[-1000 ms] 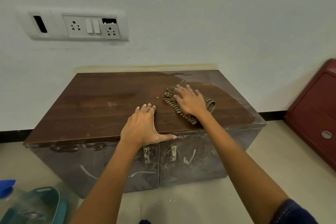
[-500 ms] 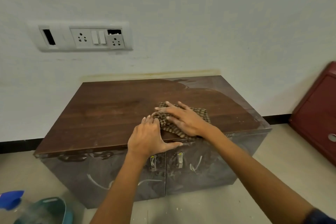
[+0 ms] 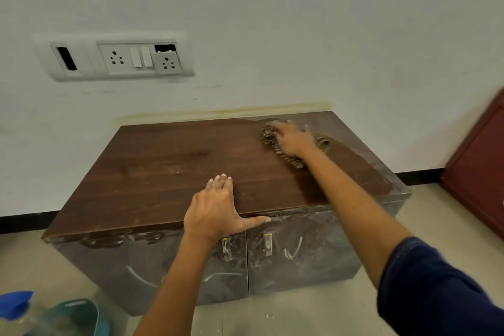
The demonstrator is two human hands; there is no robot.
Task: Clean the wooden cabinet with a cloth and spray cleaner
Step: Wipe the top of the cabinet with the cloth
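A low wooden cabinet [image 3: 163, 172] with a dark brown top and two dusty front doors stands against the wall. My right hand [image 3: 290, 138] lies flat on a brown checked cloth [image 3: 268, 136] near the top's back right corner, pressing it to the wood. My left hand [image 3: 215, 209] rests flat on the front edge of the top, fingers together, thumb spread along the edge, holding nothing. A spray bottle with a blue cap [image 3: 15, 305] shows at the bottom left corner, on the floor.
A teal plastic tub [image 3: 79, 316] sits on the floor beside the spray bottle. A dark red cabinet [image 3: 480, 166] stands at the right. A socket and switch panel [image 3: 114, 57] is on the wall above. The right strip of the cabinet top looks dusty.
My right hand has slid the cloth from the front middle of the top toward the back right corner. My left hand stays on the front edge.
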